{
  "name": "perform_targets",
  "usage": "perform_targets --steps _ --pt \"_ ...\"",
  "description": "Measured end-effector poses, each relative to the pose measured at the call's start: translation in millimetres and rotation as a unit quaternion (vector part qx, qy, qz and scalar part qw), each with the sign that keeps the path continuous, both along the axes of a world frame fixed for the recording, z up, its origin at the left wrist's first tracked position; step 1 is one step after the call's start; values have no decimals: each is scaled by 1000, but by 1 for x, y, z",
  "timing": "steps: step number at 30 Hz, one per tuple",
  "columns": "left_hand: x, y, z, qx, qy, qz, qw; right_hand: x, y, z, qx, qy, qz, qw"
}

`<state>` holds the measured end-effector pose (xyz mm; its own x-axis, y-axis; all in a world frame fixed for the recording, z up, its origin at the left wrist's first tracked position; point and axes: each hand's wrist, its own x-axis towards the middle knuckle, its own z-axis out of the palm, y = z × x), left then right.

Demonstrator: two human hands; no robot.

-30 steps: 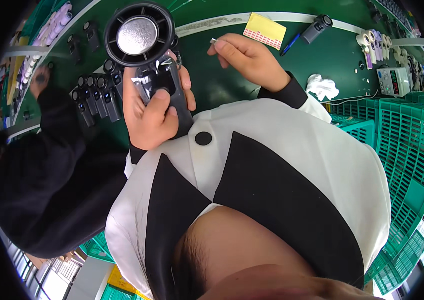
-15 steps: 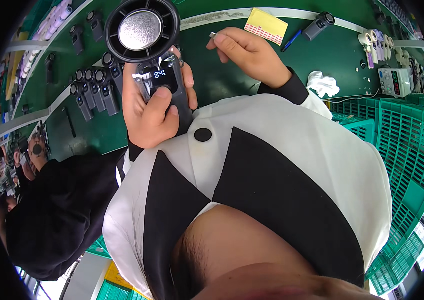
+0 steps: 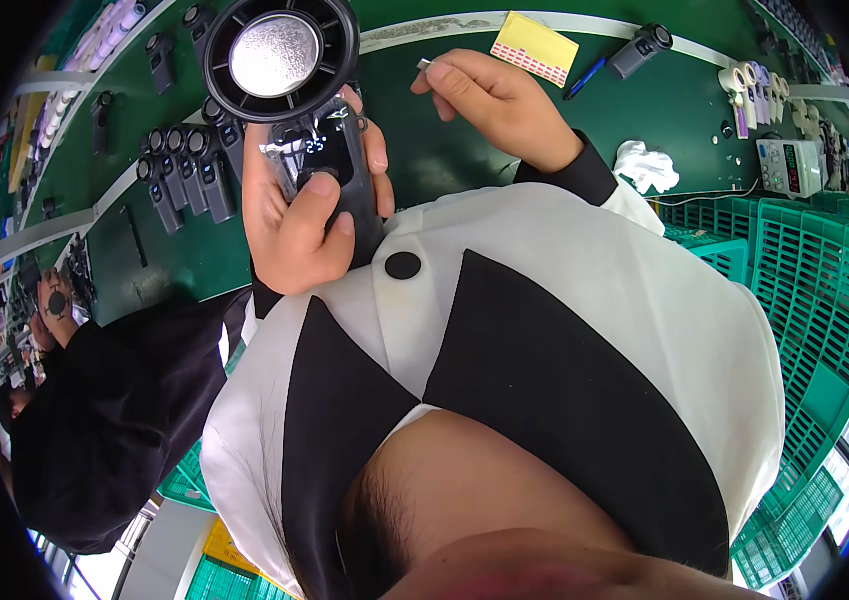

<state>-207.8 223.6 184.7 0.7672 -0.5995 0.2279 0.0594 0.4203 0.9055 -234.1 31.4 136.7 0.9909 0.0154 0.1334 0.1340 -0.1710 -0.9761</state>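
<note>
My left hand (image 3: 299, 235) is wrapped around a dark grey handheld fan (image 3: 342, 225), its round black head with a shiny silver centre tilted up at the top of the view. The thumb rests just below the fan's lit display (image 3: 316, 147), which shows white digits. Farther right, my right hand (image 3: 494, 98) hangs above the green table, thumb and forefinger pinched on a small silvery-white tab (image 3: 424, 64); what the tab is, I cannot make out. Left of the held fan, several similar grey fans (image 3: 187, 175) stand in a row.
A yellow card with red-and-white stickers (image 3: 534, 47), a blue pen (image 3: 585, 78) and another grey fan (image 3: 638, 52) lie beyond my right hand. Crumpled white material (image 3: 646, 167) and a power supply (image 3: 790, 167) sit to the right, above green crates (image 3: 814, 290). At left works a person in black (image 3: 114, 430).
The digits on the fan's display have changed. Both my hands stay nearly in place. The co-worker's hands at the left have shifted slightly.
</note>
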Motion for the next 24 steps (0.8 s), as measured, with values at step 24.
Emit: perform_targets --steps 24 --pt "1 3 -4 -14 8 -50 999 15 9 32 236 -26 -21 971"
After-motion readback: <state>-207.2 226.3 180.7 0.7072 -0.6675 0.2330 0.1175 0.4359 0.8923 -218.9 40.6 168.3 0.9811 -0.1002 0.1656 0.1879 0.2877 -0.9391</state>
